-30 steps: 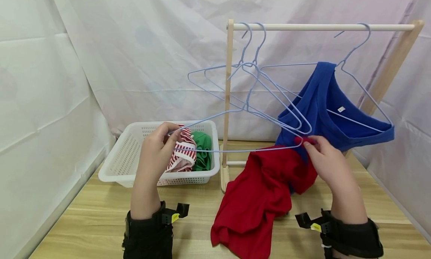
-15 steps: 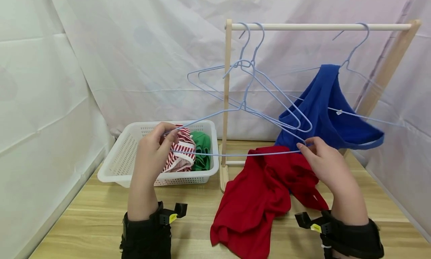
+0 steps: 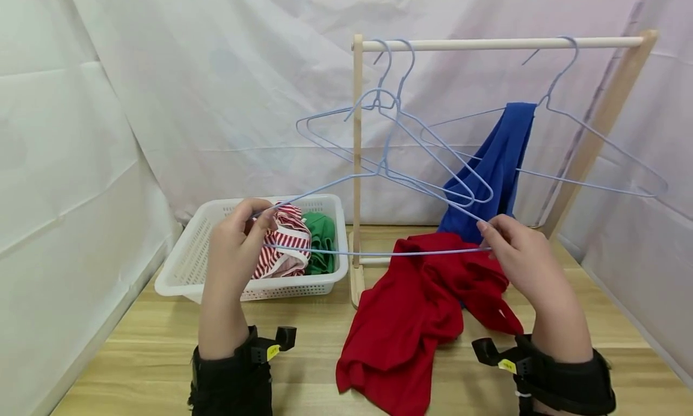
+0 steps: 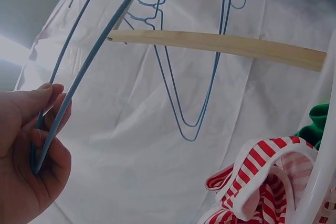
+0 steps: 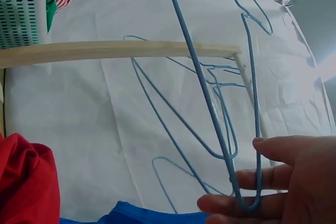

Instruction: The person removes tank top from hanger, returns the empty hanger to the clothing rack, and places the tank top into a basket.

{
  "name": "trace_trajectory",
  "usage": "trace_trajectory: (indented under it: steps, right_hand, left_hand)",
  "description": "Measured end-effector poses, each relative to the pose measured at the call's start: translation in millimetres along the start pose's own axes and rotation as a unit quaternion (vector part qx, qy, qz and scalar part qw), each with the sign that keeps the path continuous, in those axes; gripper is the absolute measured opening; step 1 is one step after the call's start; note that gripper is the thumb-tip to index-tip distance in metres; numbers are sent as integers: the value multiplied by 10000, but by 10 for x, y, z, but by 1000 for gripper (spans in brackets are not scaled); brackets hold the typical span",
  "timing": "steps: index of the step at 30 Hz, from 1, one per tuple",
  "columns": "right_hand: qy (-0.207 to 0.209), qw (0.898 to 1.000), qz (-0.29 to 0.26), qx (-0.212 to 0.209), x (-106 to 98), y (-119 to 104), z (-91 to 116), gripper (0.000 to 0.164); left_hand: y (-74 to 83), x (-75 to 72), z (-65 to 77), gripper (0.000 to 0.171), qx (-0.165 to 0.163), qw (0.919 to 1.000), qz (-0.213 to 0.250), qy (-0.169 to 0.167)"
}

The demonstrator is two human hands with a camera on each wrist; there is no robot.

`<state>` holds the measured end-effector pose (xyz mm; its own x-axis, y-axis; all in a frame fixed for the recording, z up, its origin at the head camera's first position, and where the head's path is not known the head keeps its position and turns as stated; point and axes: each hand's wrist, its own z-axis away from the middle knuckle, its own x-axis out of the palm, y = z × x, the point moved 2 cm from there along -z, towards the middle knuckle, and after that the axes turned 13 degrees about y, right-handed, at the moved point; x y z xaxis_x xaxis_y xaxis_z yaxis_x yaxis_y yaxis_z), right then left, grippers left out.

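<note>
A light blue wire hanger [image 3: 357,253] is held level in front of the rack by both hands. My left hand [image 3: 235,238] grips its left corner, fingers curled round the wire in the left wrist view. At the opposite corner, my right hand [image 3: 520,256] holds the wire between thumb and fingers. A red garment [image 3: 400,338] lies crumpled on the table below the hanger, a loose strap toward the right wrist. Behind it, a blue garment [image 3: 506,145] droops from one side of a hanger on the rack, its lower part hidden by the red cloth.
The wooden rack [image 3: 357,163] has a white rail [image 3: 487,44]. Two bare hangers [image 3: 452,154] hang at its left end, overlapping the held one in view. A white basket [image 3: 184,272] at left contains a red-striped garment [image 3: 287,226] and a green garment [image 3: 320,235].
My right hand has let go of the red strap, which dropped to the table, and now holds only the hanger. The blue garment has slipped off the right side of its hanger.
</note>
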<state>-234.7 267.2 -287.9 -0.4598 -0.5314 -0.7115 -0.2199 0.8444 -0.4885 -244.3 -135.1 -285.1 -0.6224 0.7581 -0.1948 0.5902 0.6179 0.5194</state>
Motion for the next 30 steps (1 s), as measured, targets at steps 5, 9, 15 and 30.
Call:
trace_trajectory:
  steps: [5,9,15,30]
  right_hand:
    - [378,9968,-506,-483,-49,-82,45,28]
    - [881,9873,-1053,-805,-77,-139,71,18]
    - [1694,9701,-1496,-887,-138,-150,91,14]
    - [2706,9404,-1948,-669,-269,-150,122,18]
  left_hand:
    - [32,-33,-2,14,157,9994,201,216]
    - [71,-52,-2,11,309,9978,384,446]
    - [97,-43,-19,10,257,9950,694,667]
    - [-23,-143,-36,15,-404,9827,1348,1200]
